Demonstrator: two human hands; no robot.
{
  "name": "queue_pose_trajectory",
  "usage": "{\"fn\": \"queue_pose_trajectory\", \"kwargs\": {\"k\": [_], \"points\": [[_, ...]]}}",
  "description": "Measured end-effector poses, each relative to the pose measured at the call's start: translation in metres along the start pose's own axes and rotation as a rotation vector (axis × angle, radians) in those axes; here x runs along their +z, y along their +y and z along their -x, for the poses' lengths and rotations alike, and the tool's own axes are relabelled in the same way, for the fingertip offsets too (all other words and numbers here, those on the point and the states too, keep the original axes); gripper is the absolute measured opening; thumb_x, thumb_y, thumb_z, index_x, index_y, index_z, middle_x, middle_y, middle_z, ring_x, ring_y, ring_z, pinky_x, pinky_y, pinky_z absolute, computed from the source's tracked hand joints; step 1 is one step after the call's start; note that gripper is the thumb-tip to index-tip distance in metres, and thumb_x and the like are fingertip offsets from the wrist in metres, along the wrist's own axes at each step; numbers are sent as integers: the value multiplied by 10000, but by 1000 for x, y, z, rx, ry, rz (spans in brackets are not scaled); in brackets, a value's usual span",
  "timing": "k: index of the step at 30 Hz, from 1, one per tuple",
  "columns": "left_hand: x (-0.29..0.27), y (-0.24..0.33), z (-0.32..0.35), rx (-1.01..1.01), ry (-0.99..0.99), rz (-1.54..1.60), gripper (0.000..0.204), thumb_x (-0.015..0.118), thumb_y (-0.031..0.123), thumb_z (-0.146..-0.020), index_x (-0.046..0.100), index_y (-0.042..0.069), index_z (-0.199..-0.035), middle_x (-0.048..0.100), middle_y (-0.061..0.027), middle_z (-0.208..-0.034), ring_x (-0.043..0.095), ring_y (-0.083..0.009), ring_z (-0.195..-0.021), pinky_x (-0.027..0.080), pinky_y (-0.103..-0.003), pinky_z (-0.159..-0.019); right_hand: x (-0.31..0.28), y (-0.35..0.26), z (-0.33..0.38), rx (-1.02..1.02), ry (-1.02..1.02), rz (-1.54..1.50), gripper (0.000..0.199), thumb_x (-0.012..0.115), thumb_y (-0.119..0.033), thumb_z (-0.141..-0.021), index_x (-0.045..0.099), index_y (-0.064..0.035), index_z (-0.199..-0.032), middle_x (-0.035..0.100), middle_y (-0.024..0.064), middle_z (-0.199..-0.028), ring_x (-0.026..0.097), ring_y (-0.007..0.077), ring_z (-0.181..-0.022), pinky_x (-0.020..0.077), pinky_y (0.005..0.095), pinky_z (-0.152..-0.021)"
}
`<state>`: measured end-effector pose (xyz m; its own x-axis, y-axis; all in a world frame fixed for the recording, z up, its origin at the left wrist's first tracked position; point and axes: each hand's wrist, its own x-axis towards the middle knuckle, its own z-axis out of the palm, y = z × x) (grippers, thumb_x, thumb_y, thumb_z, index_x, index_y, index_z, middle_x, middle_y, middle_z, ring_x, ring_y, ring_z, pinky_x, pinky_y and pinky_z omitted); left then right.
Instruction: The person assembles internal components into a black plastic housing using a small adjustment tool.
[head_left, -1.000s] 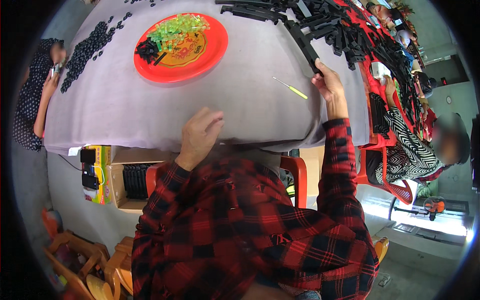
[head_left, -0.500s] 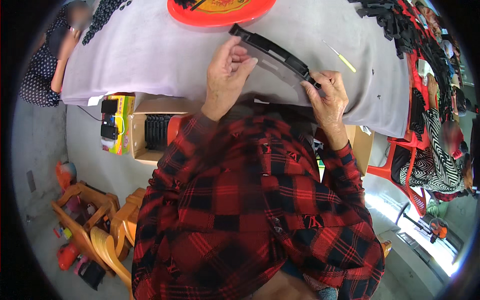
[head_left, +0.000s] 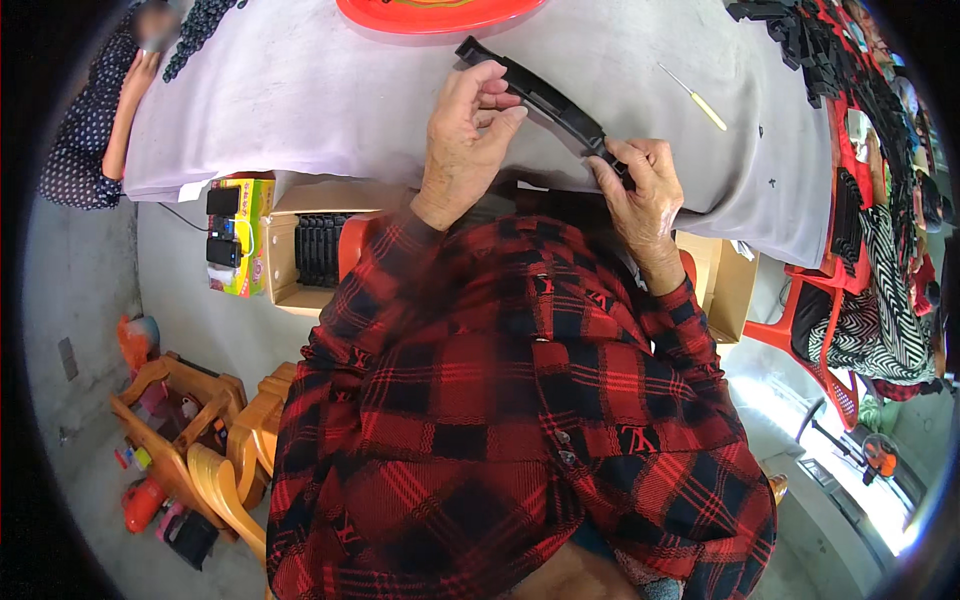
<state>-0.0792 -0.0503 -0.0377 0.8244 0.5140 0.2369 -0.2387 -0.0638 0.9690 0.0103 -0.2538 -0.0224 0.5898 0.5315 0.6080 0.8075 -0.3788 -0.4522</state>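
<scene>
A long, slightly curved black plastic strip (head_left: pixel 562 108) slants over the near edge of the table, its far end up to the left. My right hand (head_left: pixel 645 200) grips the near right end between thumb and fingers. Close to the other end, my left hand (head_left: pixel 468 145) has its fingers bent, the index finger lying on the strip and the thumb just below it. Right of the strip, a thin tool with a pale yellow handle (head_left: pixel 709 110) and a metal shaft lies on the grey cloth (head_left: pixel 330 110).
A red tray (head_left: pixel 440 18) sits at the far edge. Black parts are heaped at far left (head_left: pixel 200 35) and far right (head_left: pixel 795 45). Below the table stand a cardboard box (head_left: pixel 283 255) of black strips and a yellow-green box (head_left: pixel 262 235). People sit at both sides; wooden chairs (head_left: pixel 215 490) stand lower left.
The left index finger has come onto the strip. My right hand and the strip's near end sit slightly lower and further left. The whole view has shifted a little.
</scene>
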Motion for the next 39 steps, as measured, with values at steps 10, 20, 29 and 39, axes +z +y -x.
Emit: {"fn": "queue_pose_trajectory", "kwargs": {"k": [10,20,29,39], "points": [[0,6,0,110,39,-197,378,698,-42,-894,612,13,-1257,569,-76,-1088,633,-150,-928,543,-266,-797,3,7,3,-2,24,-24,292,869,-74,-725,732,-68,-982,619,90,-925,619,268,-814,524,371,-690],[1,5,0,151,-40,-341,457,713,-51,-853,619,19,-1295,597,-85,-1036,659,-162,-881,543,-274,-775,5,9,2,14,17,-22,293,860,-61,-727,726,-63,-987,618,92,-940,604,275,-840,513,377,-709],[1,4,2,199,-89,-443,462,714,-30,-855,598,1,-1301,602,-111,-1070,674,-211,-897,563,-304,-775,-2,4,-5,54,-47,-47,372,877,-87,-696,718,-62,-1031,613,116,-986,581,307,-920,503,410,-786],[1,6,3,208,-84,-444,431,716,-21,-852,603,-9,-1268,603,-119,-1065,670,-224,-895,568,-312,-786,-1,0,-13,86,-96,-36,444,895,-147,-692,705,-67,-1086,620,129,-1033,568,325,-967,499,424,-830]]}}
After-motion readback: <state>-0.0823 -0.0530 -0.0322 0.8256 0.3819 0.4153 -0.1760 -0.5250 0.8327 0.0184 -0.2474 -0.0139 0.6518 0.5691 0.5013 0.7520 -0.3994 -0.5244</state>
